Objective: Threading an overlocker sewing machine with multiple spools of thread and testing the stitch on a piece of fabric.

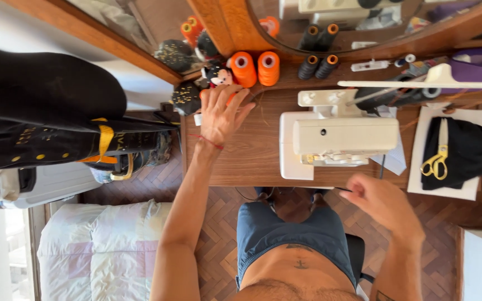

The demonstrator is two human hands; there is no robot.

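Observation:
My left hand [221, 114] reaches across the wooden table [252, 156] with its fingers spread. It hovers over a small orange thing that the fingers mostly hide, just in front of two orange thread cones [256, 68] and a little cartoon mouse figure [218, 75]. A red string circles that wrist. My right hand [383, 203] is at the table's near edge, in front of the white sewing machine [341, 136]. Its fingers are curled and nothing shows in them.
Dark thread cones [318, 67] stand behind the machine under a wood-framed mirror [330, 22]. Yellow-handled scissors [439, 159] lie on black cloth [470, 147] at the right. A black garment with gold trim [40, 111] hangs at the left above a quilted bed [101, 245].

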